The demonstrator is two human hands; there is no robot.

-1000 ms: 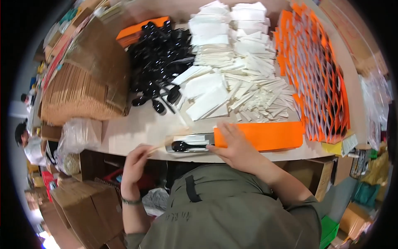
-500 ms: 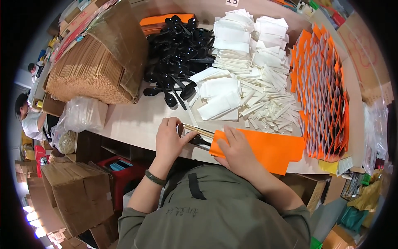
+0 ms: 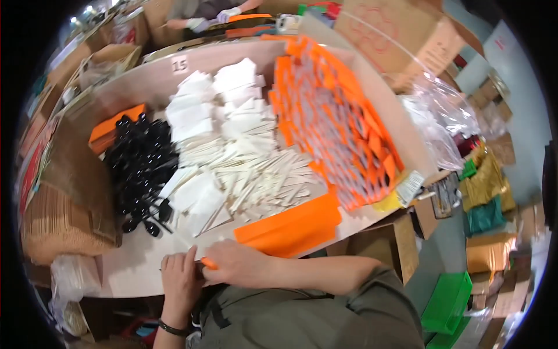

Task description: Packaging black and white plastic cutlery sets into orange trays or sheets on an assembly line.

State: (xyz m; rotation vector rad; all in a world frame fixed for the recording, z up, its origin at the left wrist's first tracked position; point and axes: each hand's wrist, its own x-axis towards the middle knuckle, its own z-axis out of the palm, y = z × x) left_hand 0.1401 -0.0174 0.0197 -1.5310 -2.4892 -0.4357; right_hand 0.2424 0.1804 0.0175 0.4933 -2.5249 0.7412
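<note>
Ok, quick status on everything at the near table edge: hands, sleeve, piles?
left hand: fingers curled at the table edge, against the right hand
right hand: closed on the orange sleeve's end
orange sleeve: lying flat
black spoons: loose heap
white packets: piled

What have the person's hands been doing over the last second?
The left hand came up from below the table edge to meet the right hand at the near end of the orange sleeve, where both now press. The black spoons and white packets stayed put.
</note>
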